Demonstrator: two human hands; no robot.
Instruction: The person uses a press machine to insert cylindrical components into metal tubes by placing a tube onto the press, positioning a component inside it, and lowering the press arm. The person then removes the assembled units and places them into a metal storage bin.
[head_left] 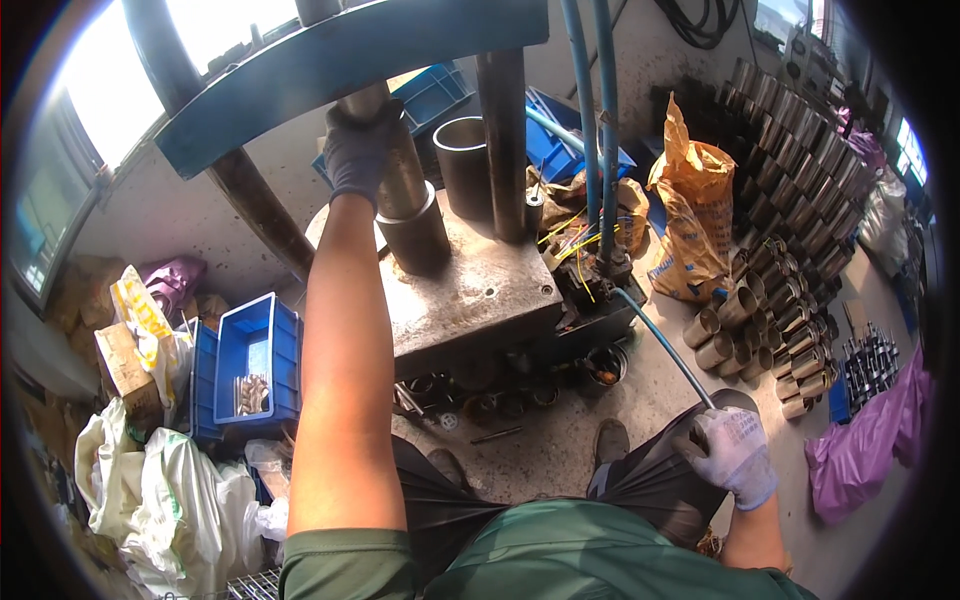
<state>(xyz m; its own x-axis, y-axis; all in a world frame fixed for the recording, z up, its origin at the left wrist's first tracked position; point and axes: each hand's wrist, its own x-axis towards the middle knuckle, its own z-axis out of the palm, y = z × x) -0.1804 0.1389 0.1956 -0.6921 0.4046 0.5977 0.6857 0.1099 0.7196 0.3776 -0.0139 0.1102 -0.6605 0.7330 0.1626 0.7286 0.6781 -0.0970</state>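
My left hand (362, 150), in a dark grey glove, reaches up under the blue crossbeam (370, 75) of a press. Its fingers are wrapped round the upper part of a shiny metal cylinder (403, 175), partly hidden behind it. That cylinder stands in a dark steel sleeve (416, 240) on the press's thick metal bed (470, 280). A wider, hollow steel tube (463, 170) stands just behind to the right. Low at the right, my right hand (735, 450), in a pale, soiled glove, is closed round the end of a long blue lever (665, 345).
Steel posts (500, 150) flank the bed. Blue pipes (607, 130) rise by the lever's base. Stacked metal sleeves (745, 320) and a torn brown sack (692, 200) stand at right, above a purple bag (870, 440). Blue bins (258, 350) and white sacks (165, 500) lie at left.
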